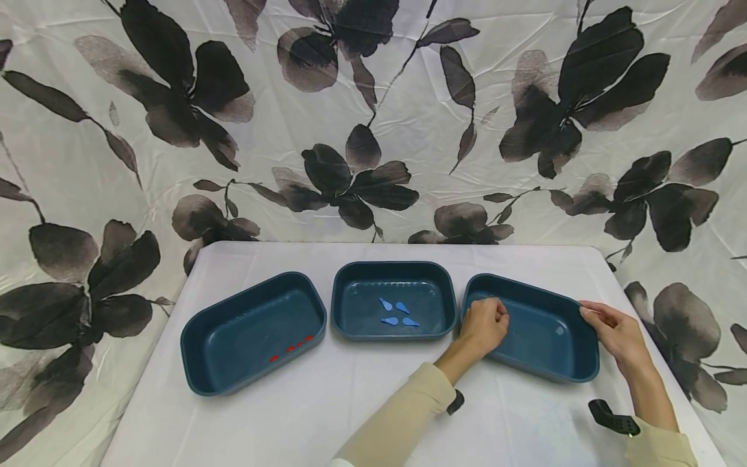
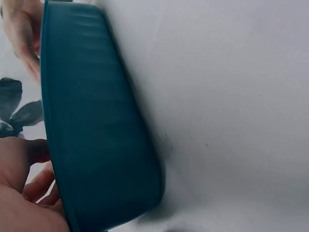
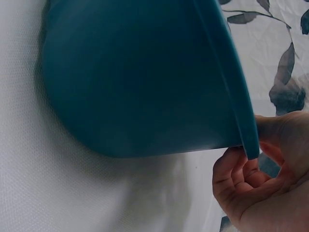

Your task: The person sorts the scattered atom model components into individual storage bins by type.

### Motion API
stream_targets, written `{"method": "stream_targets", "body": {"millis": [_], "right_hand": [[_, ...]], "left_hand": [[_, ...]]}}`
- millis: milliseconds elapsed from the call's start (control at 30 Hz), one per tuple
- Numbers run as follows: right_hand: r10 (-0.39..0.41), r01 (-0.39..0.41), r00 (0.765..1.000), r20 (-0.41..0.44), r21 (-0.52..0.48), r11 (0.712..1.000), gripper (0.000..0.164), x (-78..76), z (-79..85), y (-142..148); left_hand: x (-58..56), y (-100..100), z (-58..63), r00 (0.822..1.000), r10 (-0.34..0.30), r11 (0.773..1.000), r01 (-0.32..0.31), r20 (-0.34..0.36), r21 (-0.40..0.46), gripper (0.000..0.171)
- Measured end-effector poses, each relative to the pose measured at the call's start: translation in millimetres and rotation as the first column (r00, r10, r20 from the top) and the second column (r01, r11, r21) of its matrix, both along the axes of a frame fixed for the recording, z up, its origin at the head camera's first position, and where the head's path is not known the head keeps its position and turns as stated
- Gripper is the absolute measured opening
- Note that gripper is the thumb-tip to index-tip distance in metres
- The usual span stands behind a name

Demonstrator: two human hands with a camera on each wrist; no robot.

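My right hand pinches the rim at the right end of the right-hand dark teal tray. In the right wrist view, the thumb goes over that rim and the curled fingers lie outside it. My left hand is over the left end of the same tray, fingers curled. The left wrist view shows this hand's fingers behind the near rim, partly hidden by it, so I cannot tell whether they hold anything. A small pale patch, maybe a reflection, shows on the tray floor.
The middle teal tray holds several blue teardrop-shaped pieces. Several small red pieces lie along the near wall of the left teal tray. A white cloth covers the table, with floral fabric hanging behind.
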State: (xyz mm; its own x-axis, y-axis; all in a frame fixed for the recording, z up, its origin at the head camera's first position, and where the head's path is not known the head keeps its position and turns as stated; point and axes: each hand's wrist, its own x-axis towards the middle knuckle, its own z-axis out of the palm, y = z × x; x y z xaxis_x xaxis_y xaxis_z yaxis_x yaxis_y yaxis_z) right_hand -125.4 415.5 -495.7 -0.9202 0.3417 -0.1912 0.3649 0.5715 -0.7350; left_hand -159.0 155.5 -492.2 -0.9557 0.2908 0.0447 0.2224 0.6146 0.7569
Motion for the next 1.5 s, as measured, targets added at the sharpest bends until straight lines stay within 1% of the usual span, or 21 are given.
{"method": "stream_targets", "body": {"millis": [67,167,233,367,433,600,700,833,967,1100,1267,1367,1500], "right_hand": [[-0.001,0.001,1.0,0.001,0.0,1.0,0.059,0.0,0.3,0.1],[0.001,-0.001,1.0,0.004,-0.003,1.0,0.059,0.0,0.7,0.3],[0.002,-0.002,1.0,0.005,-0.005,1.0,0.059,0.2,0.9,0.4],[0.004,-0.004,1.0,0.0,-0.006,1.0,0.06,1.1,1.1,0.1],[0.007,-0.008,1.0,-0.012,-0.009,1.0,0.059,1.4,1.0,-0.1],[0.013,-0.013,0.999,-0.035,-0.022,1.0,0.057,1.2,0.3,-0.3],[0.012,-0.013,0.999,-0.031,-0.023,1.0,0.058,1.0,0.3,-0.3],[0.01,-0.011,1.0,-0.027,-0.023,1.0,0.058,1.0,0.5,-0.2],[0.011,-0.011,1.0,-0.025,-0.026,1.0,0.059,1.3,0.1,-0.1],[0.014,-0.015,1.0,-0.025,-0.03,0.999,0.058,1.3,0.0,0.0],[0.017,-0.017,1.0,-0.02,-0.03,0.999,0.059,1.6,0.2,0.0],[0.019,-0.02,1.0,-0.023,-0.028,0.999,0.059,2.1,0.2,-0.2],[0.012,-0.013,0.999,-0.033,-0.028,1.0,0.058,2.3,0.1,-0.8]], "left_hand": [[1.5,-2.5,1.5,1.0,-0.01,0.998,0.01,-0.001,0.056,0.008],[3.3,-6.3,3.4,1.0,-0.018,0.993,0.018,-0.001,0.118,0.008],[4.3,-8.7,4.4,1.0,-0.02,0.99,0.019,0.001,0.141,0.007],[5.7,-13.3,5.4,1.0,-0.021,0.987,0.021,0.003,0.157,0.006],[6.7,-16.1,6.2,1.0,-0.029,0.983,0.026,0.01,0.184,0.006],[9.9,-24.1,8.9,0.998,-0.053,0.958,0.041,0.034,0.285,0.005],[11.7,-28.5,11.0,0.996,-0.059,0.945,0.034,0.066,0.324,0.006],[14.0,-34.5,13.2,0.994,-0.064,0.932,0.029,0.087,0.361,0.006],[17.7,-41.0,15.2,0.994,-0.068,0.922,0.027,0.091,0.387,0.007],[22.0,-49.2,17.0,0.994,-0.058,0.917,0.019,0.088,0.398,0.007],[27.0,-62.3,18.0,0.997,-0.04,0.911,0.007,0.073,0.412,0.008],[29.8,-69.1,16.1,0.998,-0.031,0.904,0.003,0.059,0.429,0.009],[34.2,-76.6,13.3,0.999,-0.018,0.899,0.003,0.03,0.438,0.008]]}}
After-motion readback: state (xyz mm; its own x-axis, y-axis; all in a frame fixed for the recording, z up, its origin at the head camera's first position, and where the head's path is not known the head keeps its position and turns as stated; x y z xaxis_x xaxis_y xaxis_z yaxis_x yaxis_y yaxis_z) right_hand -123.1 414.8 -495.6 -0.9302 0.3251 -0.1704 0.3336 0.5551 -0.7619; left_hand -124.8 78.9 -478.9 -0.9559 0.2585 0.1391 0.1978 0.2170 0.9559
